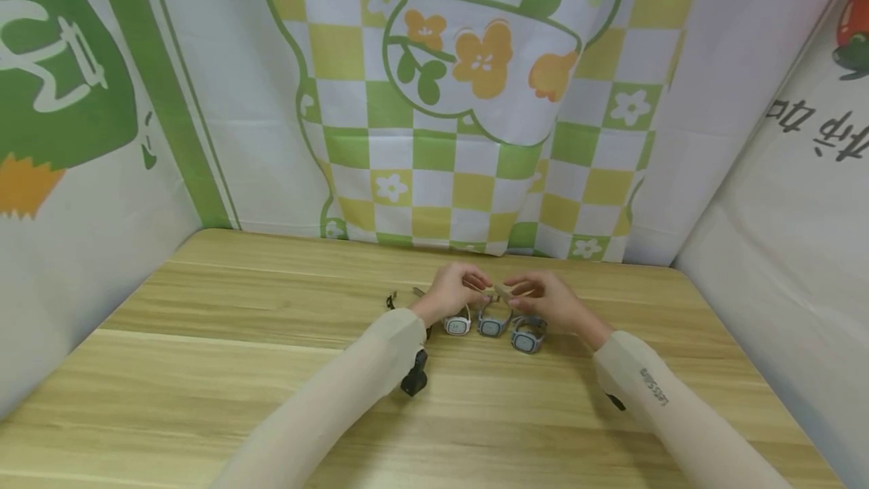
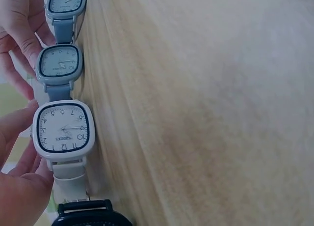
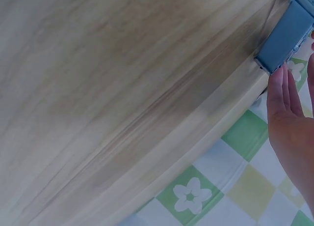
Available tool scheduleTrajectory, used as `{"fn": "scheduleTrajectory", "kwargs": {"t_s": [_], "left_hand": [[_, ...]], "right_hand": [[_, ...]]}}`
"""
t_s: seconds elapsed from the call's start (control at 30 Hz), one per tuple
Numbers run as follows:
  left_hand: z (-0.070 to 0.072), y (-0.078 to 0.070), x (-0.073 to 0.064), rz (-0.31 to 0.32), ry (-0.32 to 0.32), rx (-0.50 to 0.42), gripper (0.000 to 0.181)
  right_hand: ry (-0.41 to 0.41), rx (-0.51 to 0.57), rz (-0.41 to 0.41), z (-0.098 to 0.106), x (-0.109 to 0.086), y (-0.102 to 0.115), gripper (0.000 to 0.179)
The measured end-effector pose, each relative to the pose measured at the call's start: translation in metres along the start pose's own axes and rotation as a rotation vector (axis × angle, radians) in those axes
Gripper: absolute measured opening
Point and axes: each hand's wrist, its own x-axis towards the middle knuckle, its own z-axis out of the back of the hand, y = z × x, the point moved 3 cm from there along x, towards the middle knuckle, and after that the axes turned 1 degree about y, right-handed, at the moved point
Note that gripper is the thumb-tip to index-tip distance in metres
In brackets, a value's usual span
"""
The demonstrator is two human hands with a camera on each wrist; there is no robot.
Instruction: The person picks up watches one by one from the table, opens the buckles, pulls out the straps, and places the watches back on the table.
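Several square-faced wristwatches stand in a row on the table, faces toward me. A grey-blue wristwatch is in the middle, its strap ends raised behind the dial. My left hand pinches this strap near the buckle from the left. From the right, my right hand pinches a strap end between thumb and fingers. A white wristwatch stands beside my left hand. Below my right hand is another grey-blue wristwatch, its strap looped. The fingertips are partly hidden behind the dials in the left wrist view.
A black wristwatch is at the row's left end, mostly behind my left forearm in the head view. Another strap shows left of that wrist. The wooden table meets a checked cloth at its far edge.
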Motion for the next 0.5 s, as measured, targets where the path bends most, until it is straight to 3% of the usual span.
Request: {"fn": "scheduleTrajectory", "kwargs": {"t_s": [0.3, 0.5], "left_hand": [[-0.004, -0.006, 0.000, 0.003, 0.023, 0.002, 0.023], [-0.011, -0.011, 0.001, 0.003, 0.039, 0.020, 0.020]], "right_hand": [[-0.020, -0.038, 0.018, 0.008, -0.013, -0.004, 0.036], [-0.029, -0.051, -0.027, 0.013, -0.026, -0.005, 0.035]]}}
